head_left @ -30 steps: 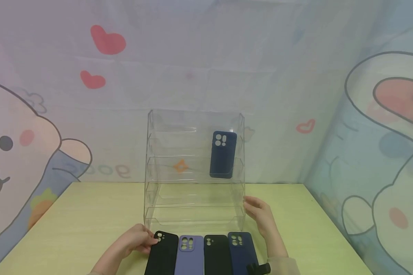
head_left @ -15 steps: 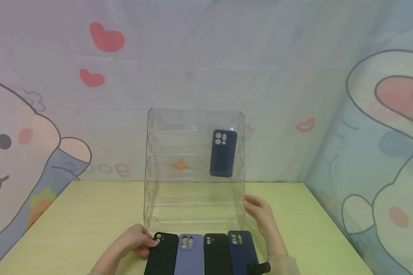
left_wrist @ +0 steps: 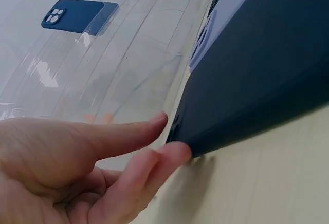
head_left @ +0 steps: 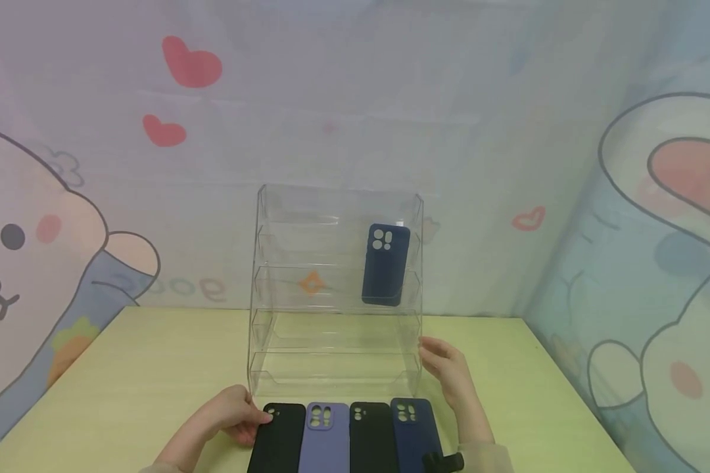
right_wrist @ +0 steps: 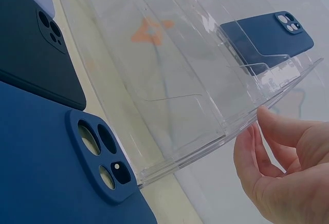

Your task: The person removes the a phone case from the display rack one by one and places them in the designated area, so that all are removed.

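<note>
My left hand point(head_left: 232, 412) pinches the upper left corner of a black phone case point(head_left: 278, 437), thumb on top and fingertips under its edge in the left wrist view. That case lies leftmost in a row with a lilac phone case point(head_left: 325, 450), another black phone case point(head_left: 371, 437) and a dark blue phone case point(head_left: 419, 433). My right hand point(head_left: 446, 368) rests its thumb and fingertips, loosely bent, against the right side of a clear tiered display rack point(head_left: 337, 364). Another blue phone case point(head_left: 384, 266) leans upright in an upper tier, at the right.
The rack stands on a pale yellow table point(head_left: 171, 348) just behind the row of cases. A printed cloth backdrop point(head_left: 331, 85) hangs behind and along the right. A small black device point(head_left: 444, 462) by the right wrist overlaps the dark blue case.
The left black case's top edge has turned slightly straighter and come a little nearer, with my left thumb on its corner. My right hand stays at the rack's side; the head view shifts slightly.
</note>
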`<state>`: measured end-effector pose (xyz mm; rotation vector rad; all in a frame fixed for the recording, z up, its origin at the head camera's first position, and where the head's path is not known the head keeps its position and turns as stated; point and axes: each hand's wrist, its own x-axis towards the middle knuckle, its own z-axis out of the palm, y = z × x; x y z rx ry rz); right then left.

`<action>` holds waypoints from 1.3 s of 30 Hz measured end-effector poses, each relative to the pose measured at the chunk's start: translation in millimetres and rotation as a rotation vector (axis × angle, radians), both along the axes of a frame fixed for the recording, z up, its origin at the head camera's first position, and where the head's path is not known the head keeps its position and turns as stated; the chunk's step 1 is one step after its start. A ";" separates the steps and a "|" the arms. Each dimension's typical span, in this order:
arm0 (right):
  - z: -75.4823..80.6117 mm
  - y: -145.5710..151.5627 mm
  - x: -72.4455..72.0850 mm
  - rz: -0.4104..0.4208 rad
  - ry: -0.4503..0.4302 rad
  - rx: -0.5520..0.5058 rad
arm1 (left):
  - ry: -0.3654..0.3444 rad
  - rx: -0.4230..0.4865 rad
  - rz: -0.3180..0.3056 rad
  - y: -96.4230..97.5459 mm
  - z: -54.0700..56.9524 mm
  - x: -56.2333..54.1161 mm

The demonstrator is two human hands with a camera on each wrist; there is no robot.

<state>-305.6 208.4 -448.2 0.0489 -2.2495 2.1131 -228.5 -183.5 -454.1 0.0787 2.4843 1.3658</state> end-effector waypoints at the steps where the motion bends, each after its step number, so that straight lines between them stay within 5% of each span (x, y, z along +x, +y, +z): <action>1: 0.0 0.0 0.4 -0.001 -0.001 0.000 | 0.001 -0.014 -0.002 0.2 0.7 0.1; 9: 0.4 -0.6 1.7 -0.001 -0.010 -0.005 | 0.026 -0.139 -0.010 9.2 16.0 -2.3; 19: 0.7 0.7 3.4 -0.005 -0.003 -0.001 | 0.031 0.001 -0.309 29.6 56.3 -31.3; 24: 0.4 0.3 3.2 -0.002 0.006 -0.004 | 0.090 0.041 -0.386 43.8 70.8 -45.2; 31: -0.4 -0.8 4.0 -0.003 0.002 0.014 | 0.198 0.061 -0.384 59.9 89.3 -65.7; 39: -1.0 -0.3 1.9 -0.009 0.012 0.017 | 0.341 0.120 -0.279 78.8 110.3 -91.2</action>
